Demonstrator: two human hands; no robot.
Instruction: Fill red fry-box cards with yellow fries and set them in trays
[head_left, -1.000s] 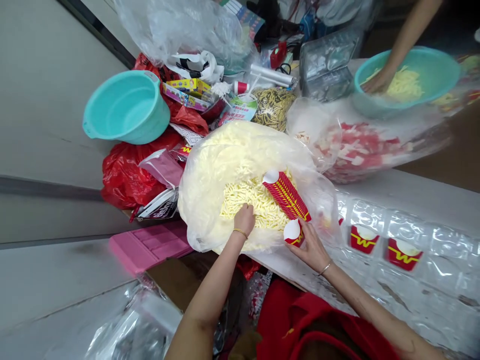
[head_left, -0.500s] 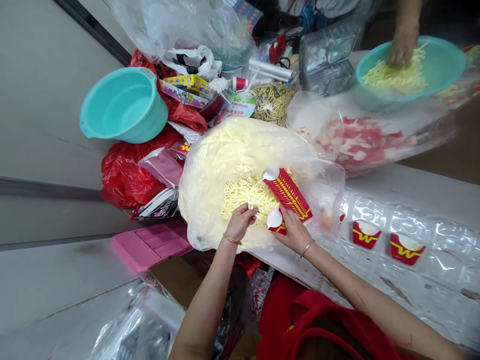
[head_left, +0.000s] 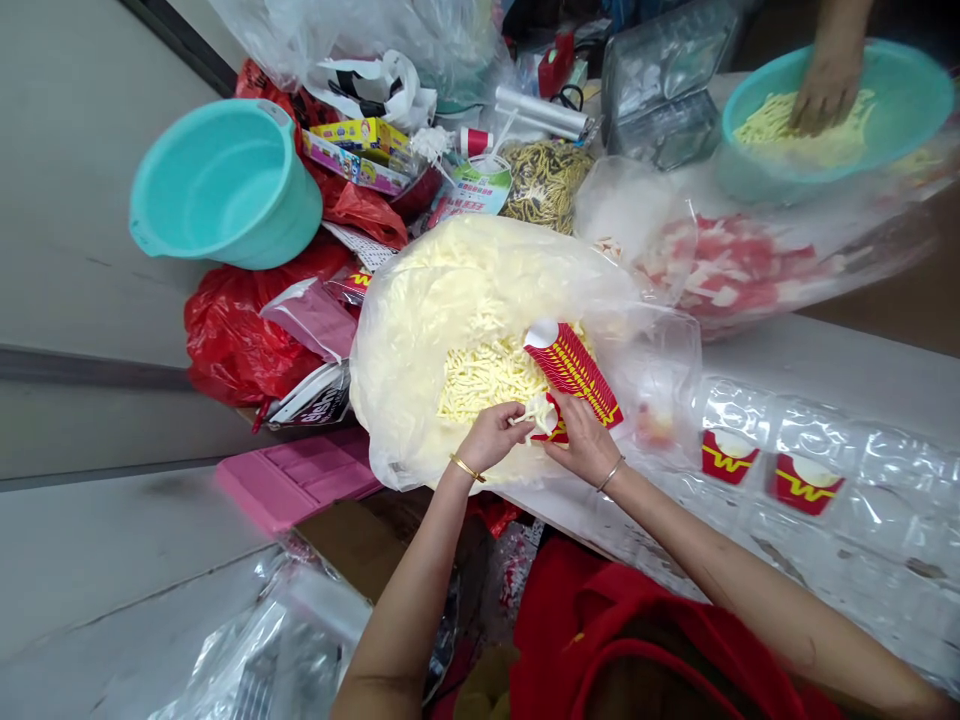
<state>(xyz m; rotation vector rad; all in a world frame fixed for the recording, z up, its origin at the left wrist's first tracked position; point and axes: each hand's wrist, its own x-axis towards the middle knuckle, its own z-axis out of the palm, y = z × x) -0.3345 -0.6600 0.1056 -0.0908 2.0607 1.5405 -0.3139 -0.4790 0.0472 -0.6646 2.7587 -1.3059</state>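
Note:
My left hand (head_left: 491,435) pinches a few pale yellow toy French fries (head_left: 538,411) at the mouth of a small red fry carton (head_left: 559,433). My right hand (head_left: 586,442) grips that carton between thumb and fingers. Just above it, a nested stack of red-and-yellow fry cartons (head_left: 576,368) lies on a large clear plastic bag (head_left: 420,300). Through the bag's opening shows a heap of loose pale yellow fries (head_left: 484,382), directly beyond my left hand.
At right lies a clear blister tray (head_left: 885,470) with fry cartons (head_left: 727,457) in its pockets. A turquoise basin (head_left: 225,190) stands at left. Another person's hand (head_left: 829,90) reaches into a second basin (head_left: 919,105) of yellow pieces. A bag of red-and-white pieces (head_left: 750,265) lies below it.
My left hand has moved right, bringing fries from the heap to the carton's mouth. My right hand has shifted slightly up and left with the carton. The view has shifted slightly.

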